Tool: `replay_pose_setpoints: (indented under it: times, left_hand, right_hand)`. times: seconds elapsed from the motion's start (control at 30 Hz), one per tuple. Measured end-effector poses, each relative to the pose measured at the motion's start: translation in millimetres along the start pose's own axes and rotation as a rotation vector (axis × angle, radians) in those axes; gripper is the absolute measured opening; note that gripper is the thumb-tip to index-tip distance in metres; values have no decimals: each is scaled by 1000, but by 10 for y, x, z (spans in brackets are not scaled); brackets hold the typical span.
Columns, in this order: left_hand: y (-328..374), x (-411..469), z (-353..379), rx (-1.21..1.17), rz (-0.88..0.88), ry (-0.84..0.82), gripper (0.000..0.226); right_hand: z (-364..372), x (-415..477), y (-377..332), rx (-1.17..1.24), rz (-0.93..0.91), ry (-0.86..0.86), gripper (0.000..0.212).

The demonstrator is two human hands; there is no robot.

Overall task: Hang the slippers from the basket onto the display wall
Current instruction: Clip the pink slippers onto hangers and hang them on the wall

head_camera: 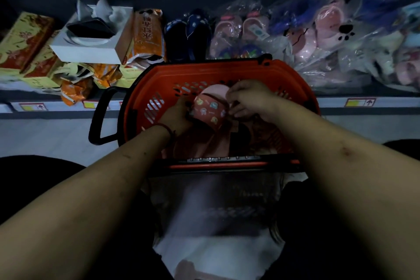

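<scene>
Both hands down in the red basket (145,88) — left hand (176,118) and right hand (246,98) each gripping a side of the pink patterned slipper (210,112), raised over more slippers inside — bagged slippers (322,29) on the far shelf.

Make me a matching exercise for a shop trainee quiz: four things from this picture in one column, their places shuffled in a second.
Things:
1. pink slipper
2. white box
3. navy slippers
4. bagged pink slippers

Places:
A. shelf, right of the basket
B. inside the basket, between both hands
C. shelf, just behind the basket's far rim
D. shelf, left, among orange packets

Pairs: 1-B, 2-D, 3-C, 4-A
</scene>
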State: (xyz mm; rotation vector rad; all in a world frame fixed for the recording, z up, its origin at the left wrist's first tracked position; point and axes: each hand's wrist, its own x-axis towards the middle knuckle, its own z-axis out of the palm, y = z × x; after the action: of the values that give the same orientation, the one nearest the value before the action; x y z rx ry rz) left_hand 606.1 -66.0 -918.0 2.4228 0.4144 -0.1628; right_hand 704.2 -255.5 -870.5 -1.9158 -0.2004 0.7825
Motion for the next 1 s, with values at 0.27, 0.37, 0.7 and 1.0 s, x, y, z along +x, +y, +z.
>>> replay_pose_setpoints:
  times: [0.27,0.37,0.7,1.0]
  left_hand:
    - [260,47,-153,-200,152,-103,35]
    - [342,127,-184,-76,216,-102,37]
    - [358,406,271,468,194,-142,72]
    - [481,116,-680,162,358,259,63]
  right_hand:
    - [-232,-96,-232,-412,-266,-4,12]
    - [-609,-100,-231,-547,-274,176,15]
    - [-886,-190,147,-742,-163,200,22]
    - [-709,-48,113,-693,-196,133,17]
